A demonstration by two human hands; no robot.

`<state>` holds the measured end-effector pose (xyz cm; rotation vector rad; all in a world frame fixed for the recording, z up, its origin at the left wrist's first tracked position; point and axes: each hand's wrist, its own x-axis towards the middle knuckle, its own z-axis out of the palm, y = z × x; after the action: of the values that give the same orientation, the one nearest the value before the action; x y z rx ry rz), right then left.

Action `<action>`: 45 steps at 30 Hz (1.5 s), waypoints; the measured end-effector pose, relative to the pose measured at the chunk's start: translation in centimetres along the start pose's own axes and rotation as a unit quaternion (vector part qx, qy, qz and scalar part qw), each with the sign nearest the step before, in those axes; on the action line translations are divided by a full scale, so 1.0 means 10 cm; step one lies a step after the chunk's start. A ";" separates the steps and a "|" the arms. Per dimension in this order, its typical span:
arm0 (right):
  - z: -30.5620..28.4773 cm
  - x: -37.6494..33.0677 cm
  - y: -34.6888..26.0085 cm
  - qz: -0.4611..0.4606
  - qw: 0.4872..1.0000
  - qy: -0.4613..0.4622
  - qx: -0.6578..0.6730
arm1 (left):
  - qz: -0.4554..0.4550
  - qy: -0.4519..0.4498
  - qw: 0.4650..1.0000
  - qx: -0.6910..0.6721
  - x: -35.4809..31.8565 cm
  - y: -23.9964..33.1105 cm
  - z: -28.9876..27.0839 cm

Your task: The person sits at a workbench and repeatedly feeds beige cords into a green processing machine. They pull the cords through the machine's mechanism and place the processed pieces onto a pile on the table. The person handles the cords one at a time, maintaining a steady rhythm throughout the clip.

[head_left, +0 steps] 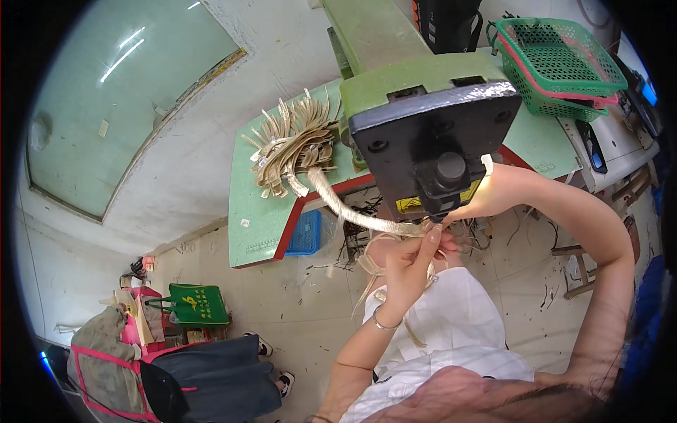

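Left hand (412, 266) is pinching the gold strap (352, 216) right by the machine's tip (438, 216), fingers pressed together; can't tell whether the right hand (497, 192) is gripping anything. Strap's trailing to the pile (293, 151), so a snag could be dragging fingers in.

Stacked green and pink baskets (564, 89) sit at the upper right. A green bag (197, 304) shows at lower left.

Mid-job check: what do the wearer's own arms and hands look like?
The left hand and right hand wear no gloves. Both forearms are bare, with no sleeves over them. A thin, silver-coloured bracelet circles the left wrist; none shows on the right.
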<state>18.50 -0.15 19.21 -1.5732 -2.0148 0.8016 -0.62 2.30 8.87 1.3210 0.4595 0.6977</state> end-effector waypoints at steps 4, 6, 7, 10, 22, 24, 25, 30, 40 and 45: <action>0.00 0.00 0.01 -0.021 1.000 0.024 0.003 | -0.007 0.039 0.999 0.000 -0.06 -0.01 -0.11; 0.04 -0.04 0.03 -0.018 0.999 0.047 0.017 | -0.012 0.051 0.998 0.017 -0.11 0.01 -0.20; 0.07 -0.05 0.04 -0.016 0.998 0.057 0.026 | -0.012 0.069 0.997 0.013 -0.12 0.04 -0.23; 0.27 -0.05 0.17 0.036 0.997 0.041 0.050 | 0.009 0.107 0.993 0.046 -0.17 0.08 -0.35; 1.10 -0.50 0.12 0.072 0.894 0.113 0.427 | -0.097 -0.178 0.968 0.146 -0.50 0.06 -0.24; 0.79 -0.43 0.07 0.126 0.950 0.001 0.286 | 0.066 0.048 0.932 0.354 -0.31 0.32 -0.21; 0.67 -0.42 0.05 0.153 0.955 -0.081 0.240 | 0.075 0.004 0.941 0.330 -0.24 0.32 -0.22; 0.47 -0.50 -0.03 0.244 0.906 -0.096 0.333 | 0.072 -0.041 0.977 0.197 -0.12 0.18 -0.17; 0.42 -0.67 0.14 0.217 0.818 0.079 0.526 | -0.016 0.065 0.997 -0.039 -0.03 0.08 0.01; 0.45 -0.61 0.17 0.196 0.851 0.080 0.480 | -0.019 0.082 0.994 -0.063 -0.03 0.01 -0.07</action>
<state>18.15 -6.47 14.80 -1.3313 -0.8642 1.4652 -1.28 2.59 8.82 1.1385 0.5627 0.7950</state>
